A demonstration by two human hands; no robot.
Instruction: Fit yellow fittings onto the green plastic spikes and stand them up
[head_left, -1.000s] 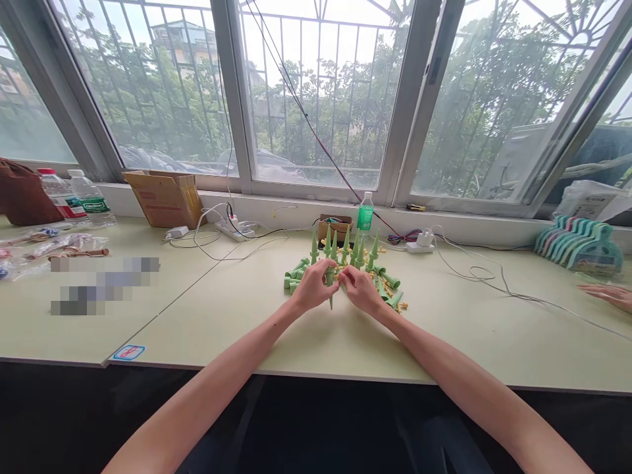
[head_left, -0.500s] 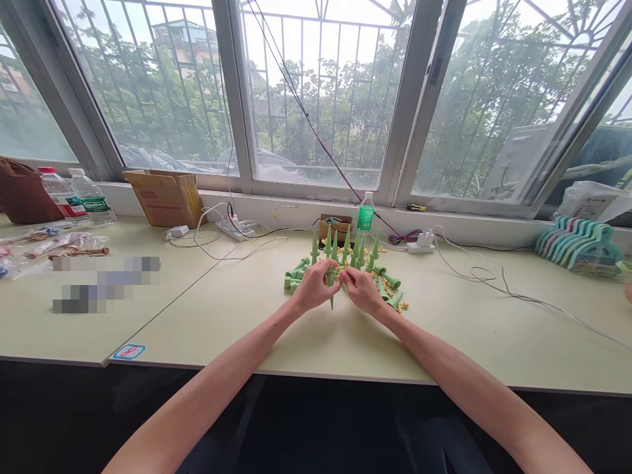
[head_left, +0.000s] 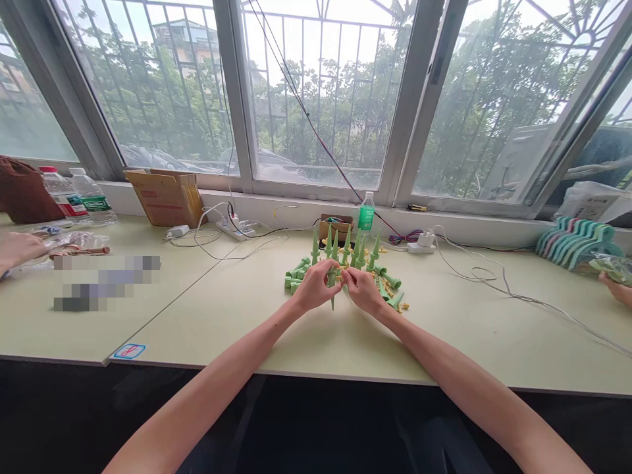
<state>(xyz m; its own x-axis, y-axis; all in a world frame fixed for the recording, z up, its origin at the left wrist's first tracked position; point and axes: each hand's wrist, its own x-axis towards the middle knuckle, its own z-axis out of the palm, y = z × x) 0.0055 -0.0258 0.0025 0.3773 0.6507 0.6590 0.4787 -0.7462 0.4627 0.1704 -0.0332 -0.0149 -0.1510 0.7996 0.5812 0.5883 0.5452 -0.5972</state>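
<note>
My left hand (head_left: pixel 316 286) is closed around a green plastic watering spike (head_left: pixel 332 299), its point turned down. Close against it, my right hand (head_left: pixel 363 288) pinches at a small yellow valve piece (head_left: pixel 340 278) by the spike's side; the fingertips partly hide it. Just behind my hands, several green spikes (head_left: pixel 346 247) stand point up with yellow bits at their sides. Loose green pieces (head_left: pixel 293 276) lie to the left of my left hand. More green parts (head_left: pixel 392 282) and small yellow valves (head_left: pixel 405 306) are scattered right of my right hand.
Behind the spikes are a small brown box (head_left: pixel 328 230) and a green-labelled bottle (head_left: pixel 366 212). Cables run from power strips (head_left: pixel 237 228) along the wall. At the far left is another person's hand (head_left: pixel 22 249); another hand (head_left: pixel 617 288) holds a packet near the hangers (head_left: pixel 577 243).
My hands stay almost in place, still together at the spike. Another person's hand has come in at the left edge, and one with a packet shows more fully at the right.
</note>
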